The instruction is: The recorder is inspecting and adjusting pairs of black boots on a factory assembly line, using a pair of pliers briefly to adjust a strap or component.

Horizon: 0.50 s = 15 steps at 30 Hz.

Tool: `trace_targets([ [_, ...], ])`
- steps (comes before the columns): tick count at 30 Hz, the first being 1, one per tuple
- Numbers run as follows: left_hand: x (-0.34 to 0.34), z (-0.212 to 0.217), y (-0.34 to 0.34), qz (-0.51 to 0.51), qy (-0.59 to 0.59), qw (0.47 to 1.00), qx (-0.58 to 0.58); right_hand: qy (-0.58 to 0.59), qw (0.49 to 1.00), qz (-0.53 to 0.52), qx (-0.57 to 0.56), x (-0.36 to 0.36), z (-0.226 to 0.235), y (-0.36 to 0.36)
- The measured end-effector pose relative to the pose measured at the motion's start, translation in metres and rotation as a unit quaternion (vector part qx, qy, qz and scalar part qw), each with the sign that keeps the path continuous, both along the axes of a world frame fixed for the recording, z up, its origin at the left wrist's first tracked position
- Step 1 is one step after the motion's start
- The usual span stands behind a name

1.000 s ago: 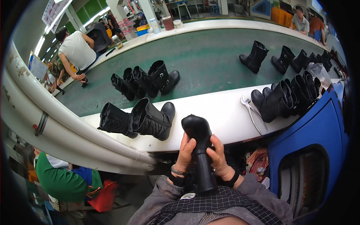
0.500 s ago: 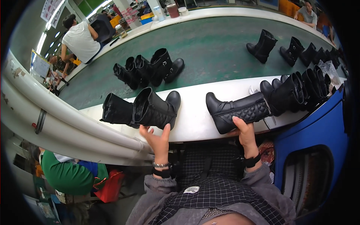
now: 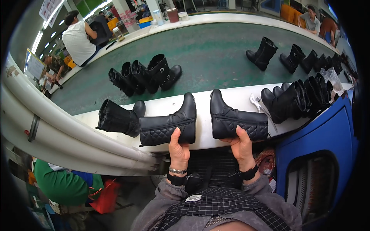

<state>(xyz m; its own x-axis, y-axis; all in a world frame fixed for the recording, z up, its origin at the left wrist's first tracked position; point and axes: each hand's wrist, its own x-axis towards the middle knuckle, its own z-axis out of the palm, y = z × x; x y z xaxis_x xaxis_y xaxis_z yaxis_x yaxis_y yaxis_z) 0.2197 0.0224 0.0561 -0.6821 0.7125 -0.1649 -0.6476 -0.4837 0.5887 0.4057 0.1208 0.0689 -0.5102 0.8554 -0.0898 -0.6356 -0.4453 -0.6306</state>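
Observation:
My left hand (image 3: 178, 152) grips a black ankle-strap boot (image 3: 162, 127) with a quilted shaft, thumb on its near side. In my right hand (image 3: 243, 148) is a matching black boot (image 3: 233, 119), held the same way. Both lie sideways over the white ledge (image 3: 202, 111), soles facing each other with a narrow gap, toes pointing away from me and shafts outward. The fingers beneath them are mostly hidden. Another black boot (image 3: 115, 117) stands on the ledge to the left, partly behind the left-hand boot.
Beyond runs a green conveyor belt (image 3: 216, 57) carrying boots at left (image 3: 158, 73) and right (image 3: 264, 54). Several boots (image 3: 287, 102) crowd the ledge's right end beside a white object (image 3: 255, 101). A blue machine (image 3: 320, 131) stands right, pale pipes (image 3: 73, 125) left. A person (image 3: 79, 40) sits across the belt.
My left hand has taken hold of the boot that stood upright, tipped it sideways and brought it toward the middle. The right-hand boot has turned slightly, its sole now facing the other boot.

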Motion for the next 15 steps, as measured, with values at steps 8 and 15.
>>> trace_targets([
  [8, 0.031, 0.006, 0.011, -0.012, -0.02, 1.0, 0.014, 0.035, 0.997, 0.032, 0.056, -0.011, -0.013, -0.009],
  [15, 0.035, 0.0, 0.013, -0.025, -0.008, 0.999, 0.02, 0.01, 0.998, 0.032, 0.055, -0.012, -0.021, -0.008],
])
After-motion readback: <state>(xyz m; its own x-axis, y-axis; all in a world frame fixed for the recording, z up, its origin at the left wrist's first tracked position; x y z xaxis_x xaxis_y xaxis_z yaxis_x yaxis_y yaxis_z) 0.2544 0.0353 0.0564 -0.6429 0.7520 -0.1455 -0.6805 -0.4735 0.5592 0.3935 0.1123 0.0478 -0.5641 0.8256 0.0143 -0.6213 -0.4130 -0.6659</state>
